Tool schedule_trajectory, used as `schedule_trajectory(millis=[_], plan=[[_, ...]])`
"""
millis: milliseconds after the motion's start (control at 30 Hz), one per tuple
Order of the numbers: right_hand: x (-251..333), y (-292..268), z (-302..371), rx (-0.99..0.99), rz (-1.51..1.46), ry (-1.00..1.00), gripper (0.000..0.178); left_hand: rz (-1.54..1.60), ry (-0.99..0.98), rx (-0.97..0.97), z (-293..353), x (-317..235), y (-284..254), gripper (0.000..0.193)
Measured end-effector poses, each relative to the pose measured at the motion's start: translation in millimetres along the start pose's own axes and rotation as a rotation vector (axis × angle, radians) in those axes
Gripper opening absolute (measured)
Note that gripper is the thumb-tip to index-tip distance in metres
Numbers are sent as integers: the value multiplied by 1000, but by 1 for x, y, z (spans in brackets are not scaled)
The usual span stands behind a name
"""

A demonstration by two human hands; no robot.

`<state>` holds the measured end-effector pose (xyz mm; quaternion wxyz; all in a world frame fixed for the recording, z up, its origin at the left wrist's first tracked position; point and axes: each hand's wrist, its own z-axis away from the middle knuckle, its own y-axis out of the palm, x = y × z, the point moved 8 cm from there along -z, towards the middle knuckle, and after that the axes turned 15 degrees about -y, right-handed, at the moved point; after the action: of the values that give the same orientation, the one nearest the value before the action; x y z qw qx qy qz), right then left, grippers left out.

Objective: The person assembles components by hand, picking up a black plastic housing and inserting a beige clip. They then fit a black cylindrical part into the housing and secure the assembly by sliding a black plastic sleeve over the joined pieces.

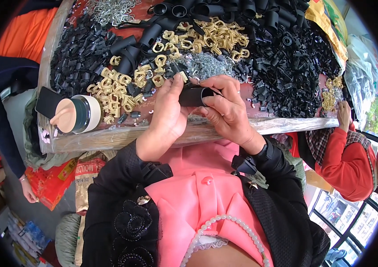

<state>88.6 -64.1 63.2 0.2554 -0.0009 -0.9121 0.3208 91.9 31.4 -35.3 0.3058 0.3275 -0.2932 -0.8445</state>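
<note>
Blk tube (190, 97): long axis approx. L–R, along table (91, 140) edge; open end faces R.
L hand (169, 106): holding tube's L end.
R hand (228, 106): holding tube nr open rim.

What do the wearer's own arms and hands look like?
Arms: long black sleeves with a textured weave, left sleeve and right sleeve alike. The left hand and right hand are bare, without gloves. No cables or printed markings visible on either.
</note>
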Motion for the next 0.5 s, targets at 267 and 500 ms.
schedule_trajectory(millis=[267,500], plan=[[3,2,-3,41,-83,69,14,-111,173,-19,-3,-5,-1,18],[5,4,-1,96,6,84,14,-148,296,-49,-1,-16,0,17]])
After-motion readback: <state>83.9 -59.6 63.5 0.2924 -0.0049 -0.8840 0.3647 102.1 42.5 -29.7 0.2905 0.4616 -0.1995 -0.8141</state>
